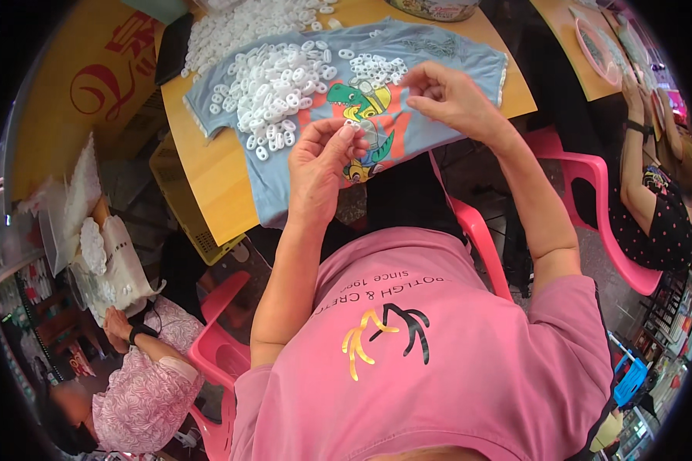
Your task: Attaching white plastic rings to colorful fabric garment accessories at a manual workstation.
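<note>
Several pink chairs (611,223) | shirt (275,183) on table (200,184) | left hand (321,150) — pinching white piece (351,124) | right hand (457,100) — half-curled, hold unclear

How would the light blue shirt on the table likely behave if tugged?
The shirt looks floppy: its thin-looking fabric lies in soft creases. It may drag somewhat, with white pieces heaped on it. Those look loose and small, so some would probably slide or scatter.

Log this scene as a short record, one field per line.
Left hand: pinches a small white piece
Right hand: raised to its right; anything held unclear
Surface: blue dinosaur-print shirt on a yellow table
On top: large white heap, smaller white heap to its right
Nearby: one person at left, another person at right
</note>
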`<state>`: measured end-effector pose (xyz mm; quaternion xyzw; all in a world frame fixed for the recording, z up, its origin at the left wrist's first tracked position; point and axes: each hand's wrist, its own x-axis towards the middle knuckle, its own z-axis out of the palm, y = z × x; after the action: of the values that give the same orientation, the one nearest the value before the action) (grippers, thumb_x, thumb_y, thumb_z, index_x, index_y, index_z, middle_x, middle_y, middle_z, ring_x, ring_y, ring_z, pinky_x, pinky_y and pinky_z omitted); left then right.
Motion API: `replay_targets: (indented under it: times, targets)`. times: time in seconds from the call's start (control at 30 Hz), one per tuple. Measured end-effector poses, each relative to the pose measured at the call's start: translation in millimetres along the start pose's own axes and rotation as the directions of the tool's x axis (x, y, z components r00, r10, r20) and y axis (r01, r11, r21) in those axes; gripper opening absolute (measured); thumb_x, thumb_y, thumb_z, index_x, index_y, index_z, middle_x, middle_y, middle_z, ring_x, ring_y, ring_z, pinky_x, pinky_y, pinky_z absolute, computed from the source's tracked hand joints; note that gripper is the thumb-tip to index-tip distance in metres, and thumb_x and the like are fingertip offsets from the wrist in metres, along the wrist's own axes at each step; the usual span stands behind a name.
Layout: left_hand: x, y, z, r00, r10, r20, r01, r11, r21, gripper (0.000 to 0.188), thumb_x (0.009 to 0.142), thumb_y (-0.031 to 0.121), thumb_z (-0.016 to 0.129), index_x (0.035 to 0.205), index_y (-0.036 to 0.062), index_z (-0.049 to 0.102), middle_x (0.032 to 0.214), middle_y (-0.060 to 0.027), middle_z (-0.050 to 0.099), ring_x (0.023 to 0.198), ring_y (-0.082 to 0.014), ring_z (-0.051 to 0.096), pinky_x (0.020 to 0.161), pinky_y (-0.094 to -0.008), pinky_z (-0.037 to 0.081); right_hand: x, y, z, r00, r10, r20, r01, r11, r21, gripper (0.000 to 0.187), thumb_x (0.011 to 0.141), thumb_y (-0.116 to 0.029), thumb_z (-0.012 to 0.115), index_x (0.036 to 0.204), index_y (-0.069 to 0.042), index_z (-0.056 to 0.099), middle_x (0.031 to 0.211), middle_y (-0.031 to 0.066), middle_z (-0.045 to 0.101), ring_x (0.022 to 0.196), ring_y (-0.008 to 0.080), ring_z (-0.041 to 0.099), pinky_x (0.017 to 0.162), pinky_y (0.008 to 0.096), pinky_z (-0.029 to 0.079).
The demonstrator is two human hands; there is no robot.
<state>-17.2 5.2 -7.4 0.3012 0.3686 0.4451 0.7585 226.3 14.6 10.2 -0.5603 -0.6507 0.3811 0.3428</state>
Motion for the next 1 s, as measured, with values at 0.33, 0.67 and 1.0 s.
replay_targets:
  times: [0.33, 0.67, 1.0]
  targets:
    - [-3.3, 4.9, 14.6, 1.0, 0.026, 0.015, -0.027, 0.999, 0.02, 0.016, 0.093, 0.01, 0.065, 0.104, -0.0007, 0.06, 0.093, -0.0085, 0.067, 0.08, -0.0132, 0.065, 0.073, -0.0251, 0.052, -8.3, -30.5, 48.1, 0.984, 0.17, 0.046, -0.16, 0.758, 0.632, 0.021, 0.091, -0.016, 0.068, 0.102, 0.001, 0.065, 0.084, 0.003, 0.065, 0.066, 0.0067, 0.057, 0.063, 0.0207, 0.047]
    - [-9.9, 13.3, 27.0, 0.985, 0.171, 0.033, -0.172, 0.985, 0.034, 0.016, 0.092, 0.011, 0.066, 0.102, -0.0012, 0.061, 0.09, -0.0056, 0.066, 0.079, -0.0107, 0.063, 0.072, -0.024, 0.051, -12.1, -47.0, 60.5, 0.988, 0.157, 0.007, -0.103, 0.613, 0.783, 0.017, 0.094, -0.022, 0.065, 0.094, -0.005, 0.063, 0.078, -0.0019, 0.059, 0.066, 0.0049, 0.052, 0.06, 0.0191, 0.044]
    - [-17.9, 21.4, 33.3, 0.972, 0.233, 0.036, -0.236, 0.968, 0.081, 0.015, 0.092, 0.009, 0.066, 0.101, -0.0017, 0.06, 0.09, -0.0063, 0.066, 0.078, -0.0107, 0.062, 0.072, -0.0234, 0.05, -11.7, -54.2, 58.4, 0.99, 0.14, 0.013, -0.099, 0.629, 0.771, 0.017, 0.095, -0.021, 0.064, 0.095, -0.004, 0.063, 0.079, -0.0018, 0.059, 0.067, 0.0055, 0.052, 0.062, 0.0206, 0.046]
